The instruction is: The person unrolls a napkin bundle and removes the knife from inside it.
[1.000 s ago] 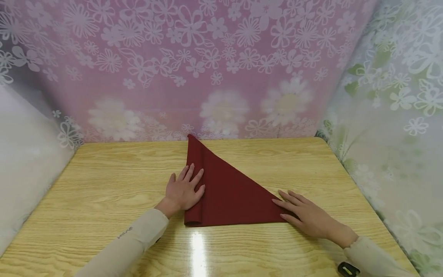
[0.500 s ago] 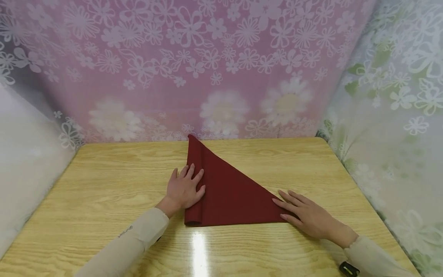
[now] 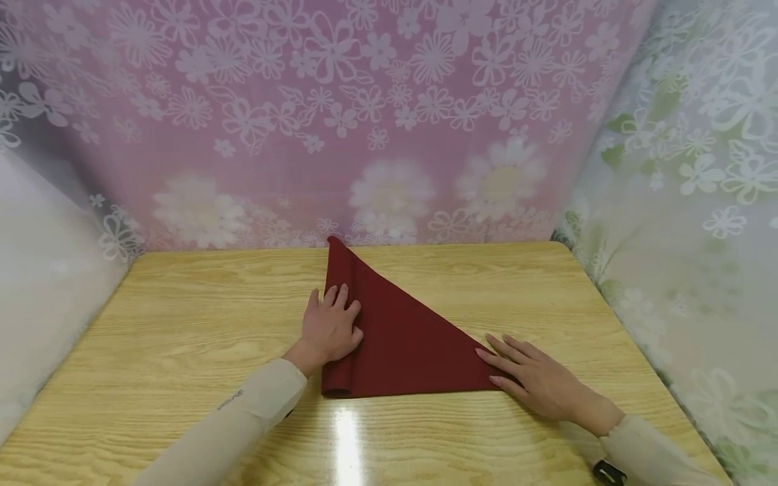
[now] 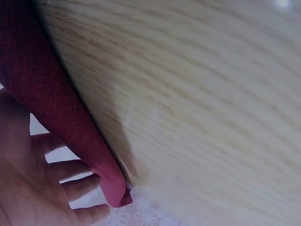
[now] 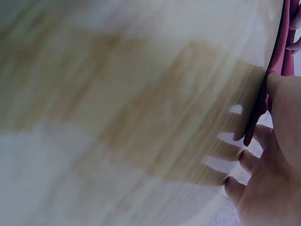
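A dark red cloth napkin (image 3: 413,337) lies in a triangle on the wooden table, its left side turned over into a loose flat roll (image 3: 338,378). The far tip of the roll reaches the table's back edge. My left hand (image 3: 330,329) rests on the middle of this roll, fingers spread and slightly bent across it. In the left wrist view the roll (image 4: 61,103) runs past the fingers of that hand. At the pointed right corner my right hand (image 3: 543,381) lies flat, fingertips on the cloth. The right wrist view shows its fingers extended beside the cloth's edge (image 5: 277,56).
The wooden table (image 3: 200,324) meets a pink flowered curtain (image 3: 292,162) at the back. Pale flowered sheeting (image 3: 693,236) hangs along the right side, with more white sheeting (image 3: 48,283) on the left. A small dark device (image 3: 610,472) sits by the right sleeve.
My left hand has shifted slightly to the right on the roll, and its fingers have drawn in and bent a little. The right hand and the napkin stay in place.
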Tool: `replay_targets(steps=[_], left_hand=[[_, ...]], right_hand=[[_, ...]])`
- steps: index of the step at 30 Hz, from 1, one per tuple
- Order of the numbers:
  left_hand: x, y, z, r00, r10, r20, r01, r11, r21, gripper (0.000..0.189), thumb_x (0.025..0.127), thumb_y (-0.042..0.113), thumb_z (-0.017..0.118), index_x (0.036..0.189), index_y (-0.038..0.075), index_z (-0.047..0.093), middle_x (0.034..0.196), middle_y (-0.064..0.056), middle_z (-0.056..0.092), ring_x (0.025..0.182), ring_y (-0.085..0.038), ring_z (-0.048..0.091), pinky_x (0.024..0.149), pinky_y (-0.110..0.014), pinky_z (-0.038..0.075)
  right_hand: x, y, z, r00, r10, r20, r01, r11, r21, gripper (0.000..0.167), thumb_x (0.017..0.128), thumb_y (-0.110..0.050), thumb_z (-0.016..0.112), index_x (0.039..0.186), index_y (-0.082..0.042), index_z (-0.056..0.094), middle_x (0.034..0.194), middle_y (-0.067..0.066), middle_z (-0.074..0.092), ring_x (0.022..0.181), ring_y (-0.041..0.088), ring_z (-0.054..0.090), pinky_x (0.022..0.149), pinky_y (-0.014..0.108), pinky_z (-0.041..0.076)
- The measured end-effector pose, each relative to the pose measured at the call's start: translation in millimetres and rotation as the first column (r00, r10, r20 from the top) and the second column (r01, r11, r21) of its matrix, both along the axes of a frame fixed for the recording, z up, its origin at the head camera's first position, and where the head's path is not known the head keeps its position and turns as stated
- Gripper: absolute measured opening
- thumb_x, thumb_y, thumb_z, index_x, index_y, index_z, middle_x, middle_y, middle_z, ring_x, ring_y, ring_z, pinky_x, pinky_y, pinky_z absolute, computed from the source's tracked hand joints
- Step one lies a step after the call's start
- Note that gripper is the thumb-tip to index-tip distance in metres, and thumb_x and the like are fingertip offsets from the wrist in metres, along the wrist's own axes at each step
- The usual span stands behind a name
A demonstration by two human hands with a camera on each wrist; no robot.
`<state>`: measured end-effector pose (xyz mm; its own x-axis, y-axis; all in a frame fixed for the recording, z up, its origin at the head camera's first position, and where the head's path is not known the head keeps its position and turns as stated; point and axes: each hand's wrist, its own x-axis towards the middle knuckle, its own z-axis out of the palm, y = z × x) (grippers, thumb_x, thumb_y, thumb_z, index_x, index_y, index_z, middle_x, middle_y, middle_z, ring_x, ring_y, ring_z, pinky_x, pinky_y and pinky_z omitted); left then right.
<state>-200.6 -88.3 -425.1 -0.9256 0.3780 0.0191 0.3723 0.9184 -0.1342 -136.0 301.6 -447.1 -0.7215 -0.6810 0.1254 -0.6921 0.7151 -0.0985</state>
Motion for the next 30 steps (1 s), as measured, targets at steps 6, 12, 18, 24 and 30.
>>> replay_targets(steps=[6, 12, 18, 24, 30], left_hand=[[-1.7, -0.1, 0.8, 0.999, 0.041, 0.023, -0.041, 0.999, 0.008, 0.048, 0.09, 0.036, 0.05, 0.135, 0.018, 0.053, 0.147, -0.016, 0.038, 0.134, -0.033, 0.034, 0.105, -0.059, 0.023], [-2.0, -2.7, 2.0, 1.0, 0.019, 0.017, -0.02, 0.999, 0.036, 0.047, 0.089, 0.034, 0.052, 0.132, 0.016, 0.055, 0.145, -0.018, 0.04, 0.132, -0.034, 0.037, 0.105, -0.059, 0.024], [-2.6, -6.7, 1.6, 1.0, 0.003, 0.007, -0.004, 0.999, 0.048, 0.045, 0.091, 0.032, 0.049, 0.132, 0.017, 0.056, 0.144, -0.019, 0.041, 0.13, -0.034, 0.039, 0.105, -0.058, 0.025], [-3.4, -14.1, 1.3, 0.999, -0.029, 0.013, 0.028, 0.996, 0.09, 0.043, 0.092, 0.03, 0.047, 0.131, 0.016, 0.059, 0.143, -0.02, 0.041, 0.13, -0.033, 0.04, 0.106, -0.057, 0.024], [-3.5, -19.6, 3.4, 0.999, -0.04, 0.014, 0.038, 0.989, 0.146, 0.04, 0.091, 0.027, 0.046, 0.128, 0.016, 0.061, 0.143, -0.02, 0.042, 0.128, -0.031, 0.043, 0.106, -0.057, 0.024]], right_hand=[[0.4, -1, -2.6, 1.0, 0.001, 0.011, 0.0, 1.0, -0.006, 0.047, 0.1, -0.032, 0.051, 0.144, -0.016, 0.047, 0.15, 0.012, 0.036, 0.133, 0.041, 0.034, 0.102, 0.055, 0.029], [1.9, -3, -1.1, 1.0, 0.007, -0.01, -0.007, 1.0, -0.028, 0.046, 0.099, -0.03, 0.053, 0.143, -0.015, 0.048, 0.148, 0.013, 0.038, 0.131, 0.042, 0.036, 0.101, 0.055, 0.031], [1.7, -4, 1.9, 1.0, -0.011, 0.018, 0.012, 1.0, -0.02, 0.046, 0.099, -0.029, 0.052, 0.143, -0.015, 0.047, 0.149, 0.013, 0.037, 0.133, 0.041, 0.034, 0.102, 0.056, 0.029], [1.8, -3, 2.5, 1.0, -0.013, 0.025, 0.014, 1.0, -0.013, 0.046, 0.1, -0.03, 0.051, 0.144, -0.015, 0.047, 0.149, 0.012, 0.036, 0.133, 0.041, 0.033, 0.102, 0.056, 0.029], [2.1, -2, 2.0, 0.999, -0.02, 0.041, 0.02, 1.0, -0.015, 0.047, 0.1, -0.029, 0.05, 0.145, -0.015, 0.045, 0.15, 0.013, 0.035, 0.134, 0.042, 0.032, 0.102, 0.057, 0.028]])
